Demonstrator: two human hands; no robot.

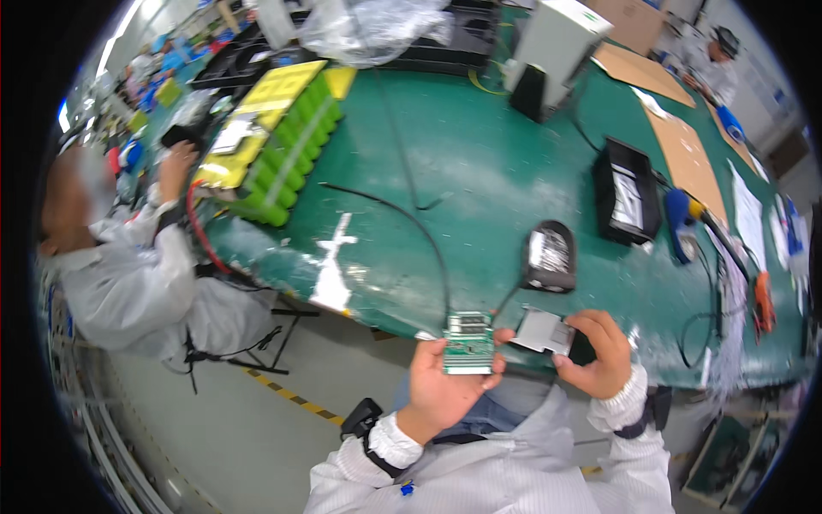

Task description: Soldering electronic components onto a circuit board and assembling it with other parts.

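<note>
My left hand [443, 387] is closed around a small green circuit board [468, 344], holding it over the table's near edge. Dark parts sit at the board's top end and pale strips at its lower end. A thick black cable [421, 227] runs down to the board's top; whether it is joined there I cannot tell. In my right hand [602, 353], a flat silver-grey plate [542, 331] is pinched between thumb and fingers, just right of the board. Behind the plate, a dark oval tray [550, 257] with small shiny pieces lies on the table.
A green-topped table [488, 163] stretches ahead. On its left stands a green cell pack [287, 158] with a yellow top, beside a seated co-worker [137, 265]. A black bin [628, 193], a blue-yellow tool [682, 224] and an orange-handled tool [763, 301] lie right; a grey box [561, 47] stands behind.
</note>
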